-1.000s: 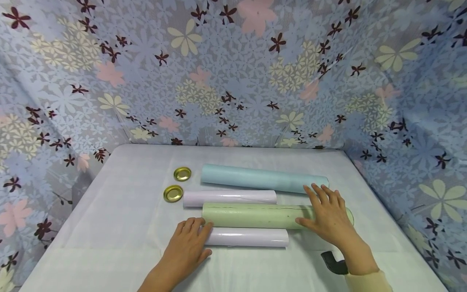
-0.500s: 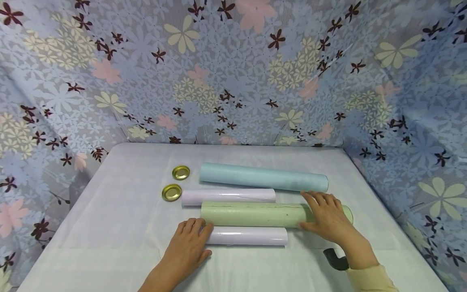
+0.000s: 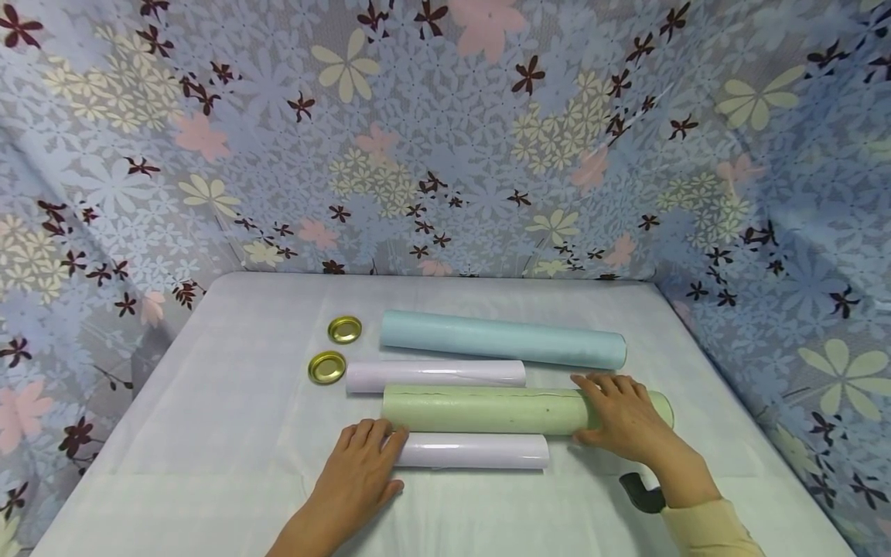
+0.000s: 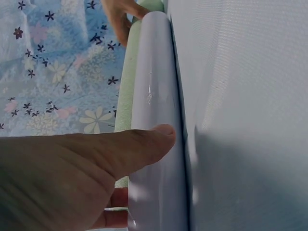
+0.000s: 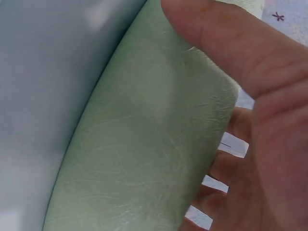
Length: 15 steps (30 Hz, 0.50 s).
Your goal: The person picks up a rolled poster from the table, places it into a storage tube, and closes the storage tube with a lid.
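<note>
Four paper rolls lie side by side on the white table (image 3: 230, 433): a blue roll (image 3: 501, 340) at the back, a short lilac roll (image 3: 435, 375), a green roll (image 3: 487, 410) and a near lilac roll (image 3: 473, 451). My right hand (image 3: 619, 414) wraps the green roll's right end, fingers over the top and thumb on the near side; the right wrist view shows the same grip on the green roll (image 5: 144, 144). My left hand (image 3: 365, 460) rests flat on the near lilac roll's left end, the thumb (image 4: 120, 149) lying against the roll (image 4: 156, 96).
Two gold lids (image 3: 345, 329) (image 3: 327, 367) lie left of the rolls. A floral cloth (image 3: 445, 139) walls in the table at the back and on both sides. A black object (image 3: 640, 495) sits by my right wrist.
My right hand has drawn back from the blue roll and curled its fingers round the green roll's end. The left hand and the rolls have stayed put.
</note>
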{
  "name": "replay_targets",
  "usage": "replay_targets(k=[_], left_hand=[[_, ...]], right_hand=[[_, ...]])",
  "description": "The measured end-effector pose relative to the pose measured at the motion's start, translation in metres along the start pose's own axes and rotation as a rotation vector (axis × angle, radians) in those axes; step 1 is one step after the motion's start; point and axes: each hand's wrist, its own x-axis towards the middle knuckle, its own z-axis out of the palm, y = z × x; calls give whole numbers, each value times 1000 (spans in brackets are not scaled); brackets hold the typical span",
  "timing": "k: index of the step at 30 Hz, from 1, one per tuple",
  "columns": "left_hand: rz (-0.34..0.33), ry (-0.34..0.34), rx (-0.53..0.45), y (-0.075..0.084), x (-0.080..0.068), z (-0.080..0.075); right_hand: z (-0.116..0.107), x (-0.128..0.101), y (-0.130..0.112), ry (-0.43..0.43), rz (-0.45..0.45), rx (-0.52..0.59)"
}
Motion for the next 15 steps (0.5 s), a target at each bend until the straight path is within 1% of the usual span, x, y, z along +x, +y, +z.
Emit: replay_targets(k=[5, 15], left_hand=[[4, 14, 2, 0, 0, 1], [13, 39, 15, -1, 0, 3]], right_hand=[[4, 1, 2, -27, -1, 1], [8, 4, 4, -28, -11, 10]])
